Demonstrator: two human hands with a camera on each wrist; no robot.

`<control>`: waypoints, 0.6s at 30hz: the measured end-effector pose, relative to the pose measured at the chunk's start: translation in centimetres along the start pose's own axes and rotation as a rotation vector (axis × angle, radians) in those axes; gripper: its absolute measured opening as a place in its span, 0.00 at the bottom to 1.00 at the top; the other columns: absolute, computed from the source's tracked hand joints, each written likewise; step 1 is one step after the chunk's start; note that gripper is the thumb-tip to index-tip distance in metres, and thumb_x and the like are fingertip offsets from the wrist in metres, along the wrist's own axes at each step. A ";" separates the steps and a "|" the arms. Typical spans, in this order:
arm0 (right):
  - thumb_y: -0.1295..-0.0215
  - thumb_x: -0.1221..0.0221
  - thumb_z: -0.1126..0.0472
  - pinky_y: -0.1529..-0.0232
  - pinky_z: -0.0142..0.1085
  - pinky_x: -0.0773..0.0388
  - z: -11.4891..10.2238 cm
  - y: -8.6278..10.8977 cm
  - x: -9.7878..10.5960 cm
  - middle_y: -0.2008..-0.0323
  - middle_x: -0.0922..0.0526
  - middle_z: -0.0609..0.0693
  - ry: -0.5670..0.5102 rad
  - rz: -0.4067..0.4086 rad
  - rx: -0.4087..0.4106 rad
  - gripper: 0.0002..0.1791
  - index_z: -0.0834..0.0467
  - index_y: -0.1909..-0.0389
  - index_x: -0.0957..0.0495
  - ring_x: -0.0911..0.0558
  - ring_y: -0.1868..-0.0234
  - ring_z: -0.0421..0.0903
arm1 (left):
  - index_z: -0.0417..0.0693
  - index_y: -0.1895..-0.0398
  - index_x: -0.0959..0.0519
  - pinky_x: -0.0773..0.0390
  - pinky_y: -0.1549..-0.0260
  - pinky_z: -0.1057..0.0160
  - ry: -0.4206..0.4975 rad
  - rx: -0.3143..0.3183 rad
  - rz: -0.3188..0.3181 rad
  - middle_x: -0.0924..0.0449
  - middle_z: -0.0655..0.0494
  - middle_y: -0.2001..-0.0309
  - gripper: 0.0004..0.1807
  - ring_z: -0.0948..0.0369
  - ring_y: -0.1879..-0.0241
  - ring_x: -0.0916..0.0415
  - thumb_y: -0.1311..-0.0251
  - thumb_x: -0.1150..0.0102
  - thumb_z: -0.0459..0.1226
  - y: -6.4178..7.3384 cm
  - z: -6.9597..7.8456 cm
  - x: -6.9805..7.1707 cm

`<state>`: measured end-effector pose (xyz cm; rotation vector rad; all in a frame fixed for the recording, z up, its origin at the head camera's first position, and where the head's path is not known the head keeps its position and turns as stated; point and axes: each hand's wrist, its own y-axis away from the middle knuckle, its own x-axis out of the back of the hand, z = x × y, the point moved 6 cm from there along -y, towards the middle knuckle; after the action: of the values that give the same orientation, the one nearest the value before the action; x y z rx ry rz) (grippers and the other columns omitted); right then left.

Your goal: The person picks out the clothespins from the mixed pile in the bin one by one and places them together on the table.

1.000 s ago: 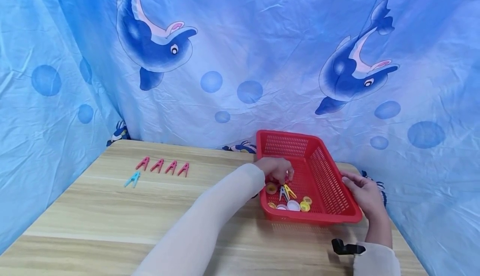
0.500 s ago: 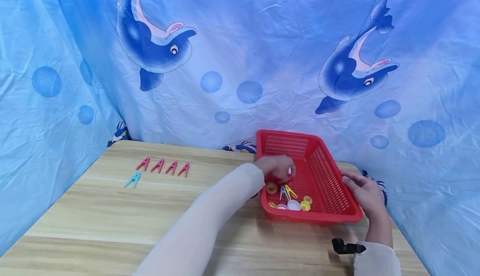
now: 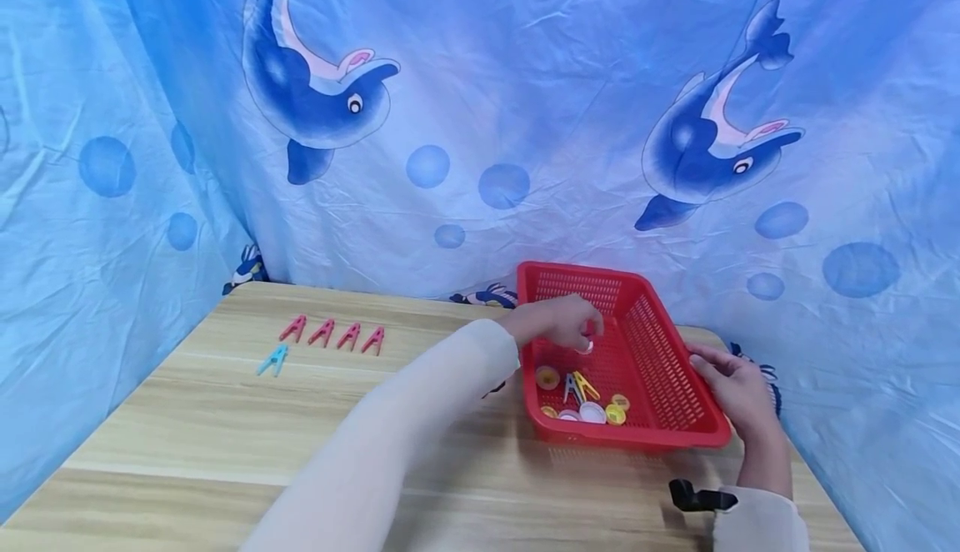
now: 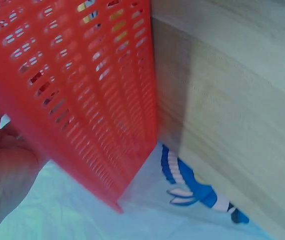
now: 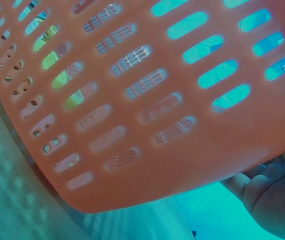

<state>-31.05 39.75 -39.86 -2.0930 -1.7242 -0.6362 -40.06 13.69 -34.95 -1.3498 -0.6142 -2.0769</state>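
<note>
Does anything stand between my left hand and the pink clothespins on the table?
Yes, the red basket's left side wall. Your left hand reaches into the basket; past that wall, nothing visible blocks the way to the pink clothespins.

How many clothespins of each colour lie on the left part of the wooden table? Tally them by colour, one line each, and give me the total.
Pink plastic A-shaped clothespins: 4
Light blue plastic A-shaped clothespin: 1
Total: 5
</note>
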 end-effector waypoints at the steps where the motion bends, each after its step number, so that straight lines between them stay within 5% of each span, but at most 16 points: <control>1: 0.25 0.47 0.38 0.60 0.38 0.16 0.0 0.0 0.0 0.40 0.22 0.64 -0.003 -0.001 -0.002 0.36 0.57 0.26 0.31 0.17 0.56 0.44 | 0.62 0.47 0.18 0.17 0.57 0.67 -0.006 -0.006 -0.002 0.20 0.64 0.56 0.20 0.67 0.58 0.22 0.43 0.24 0.43 0.2 0.1 0.3; 6: 0.24 0.47 0.38 0.60 0.37 0.16 -0.1 0.0 -0.1 0.39 0.22 0.63 -0.006 -0.003 -0.004 0.35 0.56 0.26 0.31 0.17 0.55 0.45 | 0.59 0.43 0.18 0.17 0.55 0.67 -0.058 -0.039 0.023 0.19 0.64 0.52 0.23 0.67 0.53 0.22 0.42 0.25 0.43 1.7 0.0 1.8; 13: 0.24 0.48 0.38 0.59 0.37 0.16 -0.2 -0.1 -0.1 0.40 0.22 0.64 -0.004 -0.001 0.016 0.35 0.57 0.27 0.31 0.17 0.55 0.45 | 0.53 0.40 0.19 0.22 0.69 0.70 -0.127 -0.100 0.038 0.21 0.60 0.65 0.21 0.63 0.70 0.25 0.35 0.32 0.41 4.2 -0.2 3.9; 18: 0.24 0.48 0.39 0.60 0.37 0.16 -0.2 0.1 0.0 0.39 0.23 0.64 0.000 0.002 0.012 0.35 0.57 0.26 0.31 0.18 0.55 0.45 | 0.51 0.41 0.18 0.25 0.72 0.70 -0.155 -0.101 0.039 0.23 0.58 0.68 0.18 0.63 0.72 0.28 0.34 0.35 0.40 6.0 -0.9 5.0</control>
<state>-30.95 39.61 -39.75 -2.0858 -1.7216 -0.6235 -38.08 7.65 -30.23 -1.5786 -0.5482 -2.0090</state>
